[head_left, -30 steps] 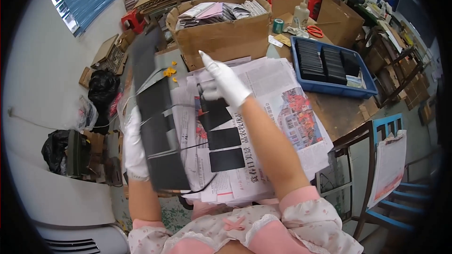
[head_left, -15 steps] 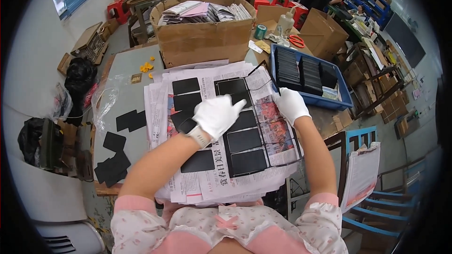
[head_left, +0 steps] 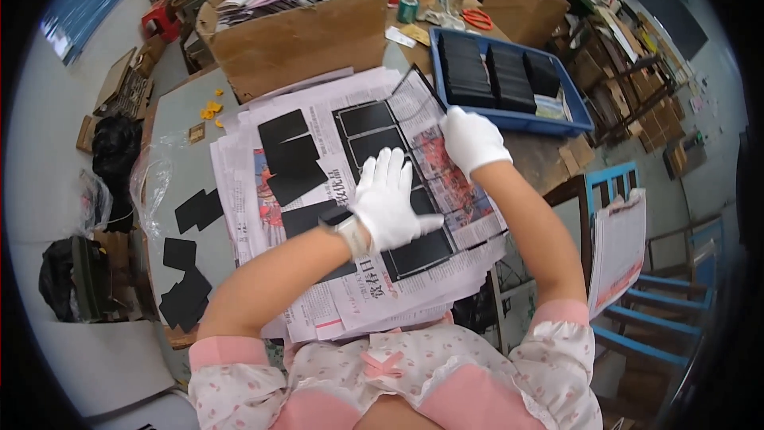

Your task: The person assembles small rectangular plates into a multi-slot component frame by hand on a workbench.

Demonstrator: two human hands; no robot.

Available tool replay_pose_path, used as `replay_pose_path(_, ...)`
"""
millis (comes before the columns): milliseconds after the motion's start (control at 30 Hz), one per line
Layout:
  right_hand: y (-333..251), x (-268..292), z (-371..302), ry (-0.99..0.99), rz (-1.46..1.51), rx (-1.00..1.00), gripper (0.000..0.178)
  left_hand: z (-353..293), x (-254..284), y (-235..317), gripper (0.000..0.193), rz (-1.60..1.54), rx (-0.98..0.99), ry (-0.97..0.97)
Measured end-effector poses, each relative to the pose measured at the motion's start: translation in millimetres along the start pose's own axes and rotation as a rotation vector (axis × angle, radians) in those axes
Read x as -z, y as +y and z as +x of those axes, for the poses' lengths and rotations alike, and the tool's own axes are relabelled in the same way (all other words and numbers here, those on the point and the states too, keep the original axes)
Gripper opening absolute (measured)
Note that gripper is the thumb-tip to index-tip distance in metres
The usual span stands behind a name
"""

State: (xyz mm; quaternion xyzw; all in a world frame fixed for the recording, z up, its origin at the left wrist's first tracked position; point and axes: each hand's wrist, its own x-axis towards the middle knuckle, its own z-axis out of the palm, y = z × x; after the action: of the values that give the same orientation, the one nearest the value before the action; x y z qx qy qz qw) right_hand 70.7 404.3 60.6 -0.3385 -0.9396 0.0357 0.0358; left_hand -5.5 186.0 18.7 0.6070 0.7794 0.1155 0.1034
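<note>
My left hand [head_left: 391,205], in a white glove, lies flat with fingers spread over a column of black rectangular cards [head_left: 422,248] on newspaper [head_left: 350,287]. Thin bars of a black frame [head_left: 430,94] run between and around those cards. At the frame's raised far right part, my right hand [head_left: 476,140], also gloved, is closed around its edge. Newspaper shows through the frame's cells beside that hand. To the left of the column, more black cards [head_left: 290,151] lie on the paper, some overlapping; my left wrist partly covers the nearer ones.
A cardboard box [head_left: 306,52] of folded papers stands behind the newspaper. At the back right is a blue tray [head_left: 509,118] packed with black cards. Loose black cards [head_left: 189,299] and yellow bits [head_left: 211,109] lie on the table's left. A blue chair [head_left: 613,179] stands at right.
My left hand has flattened, spread its fingers and moved nearer over the card column. My right hand stays on the frame's edge. The whole view has shifted and turned somewhat.
</note>
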Motion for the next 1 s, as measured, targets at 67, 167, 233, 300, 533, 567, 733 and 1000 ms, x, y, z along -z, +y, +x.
replay_pose_path(67,-36.8,43.9,-8.9,-0.091,0.053,0.016,0.02,-16.4,-0.1,5.7,0.121,-0.007,-0.004,0.016)
replay_pose_path(167,-80.1,75.9,-29.9,-0.038,0.162,0.413,0.031,-16.0,-4.2,6.3,0.123,0.05,0.053,-0.028)
replay_pose_path(233,-91.7,86.8,-27.2,-0.199,0.141,0.521,0.036,-14.9,0.7,-0.6,0.119,-0.003,-0.046,0.002)
replay_pose_path(300,-99.3,89.2,-19.0,-0.265,0.142,0.585,0.038,-7.5,13.8,-25.4,0.104,-0.286,-0.108,-0.029)
replay_pose_path(533,-123.6,61.5,-12.2,0.012,0.353,0.625,0.05,-42.8,123.1,-30.7,0.064,-1.171,0.393,-0.202)
replay_pose_path(567,-135.7,71.0,-21.7,0.077,0.445,0.585,0.045,-49.3,120.8,-29.4,0.051,-1.205,0.4,-0.2)
replay_pose_path(733,-94.6,-8.8,-6.2,0.662,0.405,0.405,0.028,-68.2,104.8,-33.8,0.036,-1.379,0.437,-0.164)
replay_pose_path(1000,-98.5,-5.3,50.8,0.269,0.317,0.213,0.043,-78.7,82.7,-38.1,0.036,-1.515,0.379,-0.2)
